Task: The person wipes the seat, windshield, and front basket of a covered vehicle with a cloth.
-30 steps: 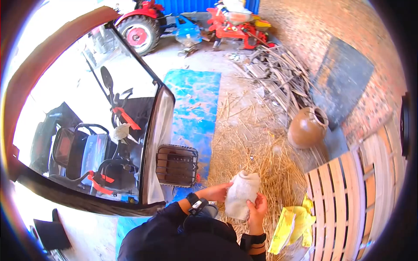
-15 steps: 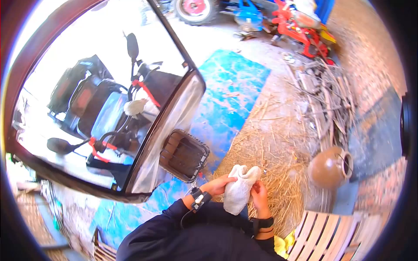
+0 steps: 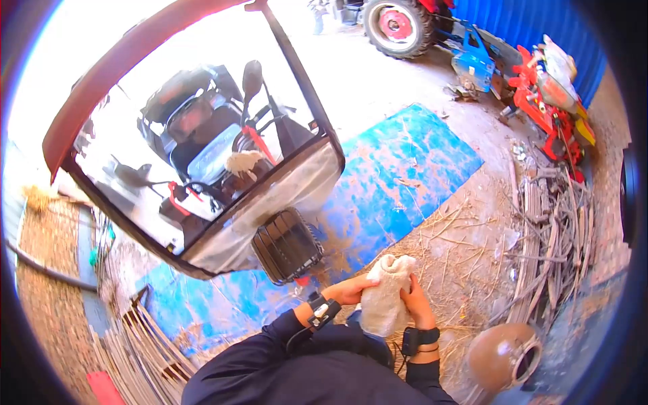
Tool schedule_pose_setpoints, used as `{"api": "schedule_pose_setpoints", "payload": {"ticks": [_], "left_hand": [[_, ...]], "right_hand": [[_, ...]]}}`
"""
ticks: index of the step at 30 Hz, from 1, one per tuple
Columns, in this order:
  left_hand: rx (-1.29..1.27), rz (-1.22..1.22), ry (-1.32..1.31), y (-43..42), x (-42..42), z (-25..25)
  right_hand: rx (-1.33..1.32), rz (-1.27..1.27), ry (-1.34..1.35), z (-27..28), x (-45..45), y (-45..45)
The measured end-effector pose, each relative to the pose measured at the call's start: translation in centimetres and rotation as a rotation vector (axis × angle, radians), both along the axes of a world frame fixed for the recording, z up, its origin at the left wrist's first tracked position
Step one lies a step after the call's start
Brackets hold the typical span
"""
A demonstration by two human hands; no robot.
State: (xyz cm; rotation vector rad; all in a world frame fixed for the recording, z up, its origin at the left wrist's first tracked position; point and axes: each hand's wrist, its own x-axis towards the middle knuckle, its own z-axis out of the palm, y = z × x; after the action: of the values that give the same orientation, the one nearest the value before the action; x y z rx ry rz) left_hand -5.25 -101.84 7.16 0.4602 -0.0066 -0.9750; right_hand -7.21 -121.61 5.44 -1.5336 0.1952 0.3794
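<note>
A whitish, soft cloth-like bundle (image 3: 383,307) is held upright near my body at the lower middle, its top edge folded or rolled. My left hand (image 3: 350,290) grips its left side. On its right side my right hand (image 3: 416,302) is closed, the thumb near the top. Both wrists wear dark straps with small devices. The far fingers are partly hidden behind the bundle.
A three-wheeled vehicle with a windshield (image 3: 202,142) and front basket (image 3: 287,246) stands left. Blue sheeting (image 3: 412,169) covers part of the ground. Sticks (image 3: 550,236), a brown jar (image 3: 496,358), red machinery (image 3: 550,115) and a tractor wheel (image 3: 396,25) are around; wooden slats (image 3: 145,351) lie lower left.
The view has swung leftward, so the vehicle, jar and sticks appear shifted and turned. The bundle stays in both hands, and my right hand sits higher along its side than a second ago.
</note>
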Motion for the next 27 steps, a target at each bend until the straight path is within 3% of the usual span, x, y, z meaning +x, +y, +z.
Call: {"api": "schedule_pose_setpoints", "payload": {"ticks": [2,4,7,10,14,16,20,23,25,26,27], "left_hand": [[0.161,0.033,-0.13,-0.3,-0.1,1.0],[0.123,0.167,-0.069,0.3,-0.7,2.2],[0.168,0.302,0.131,2.7,-1.9,0.0],[0.32,0.484,0.232,5.7,-3.5,-0.5],[0.624,0.68,0.103,10.2,-4.8,1.2],[0.828,0.828,-0.11,12.1,-5.8,2.4],[0.762,0.979,-0.043,16.8,-8.7,5.9],[0.966,1.045,-0.104,19.6,-10.4,7.9],[1.26,1.002,-0.161,21.3,-11.0,9.3],[1.438,0.939,-0.242,22.6,-11.2,9.5],[1.425,0.945,-0.24,23.5,-11.0,9.8]], "right_hand": [[0.115,0.153,0.004,-2.2,0.9,-0.7],[0.162,0.22,0.014,-2.0,1.4,-0.1],[0.043,0.359,0.055,-3.9,2.6,0.9],[0.228,0.27,0.074,-2.4,2.9,3.0],[0.412,0.231,0.128,-2.3,4.7,5.7],[0.369,0.365,-0.035,-2.5,5.3,8.0],[0.376,0.527,-0.086,1.2,5.7,13.1],[0.263,0.704,-0.173,2.1,6.3,16.0],[-0.081,0.654,-0.923,3.9,6.6,17.7],[-0.092,0.664,-0.924,5.0,7.1,18.7],[-0.118,0.692,-0.948,6.2,7.5,19.7]]}}
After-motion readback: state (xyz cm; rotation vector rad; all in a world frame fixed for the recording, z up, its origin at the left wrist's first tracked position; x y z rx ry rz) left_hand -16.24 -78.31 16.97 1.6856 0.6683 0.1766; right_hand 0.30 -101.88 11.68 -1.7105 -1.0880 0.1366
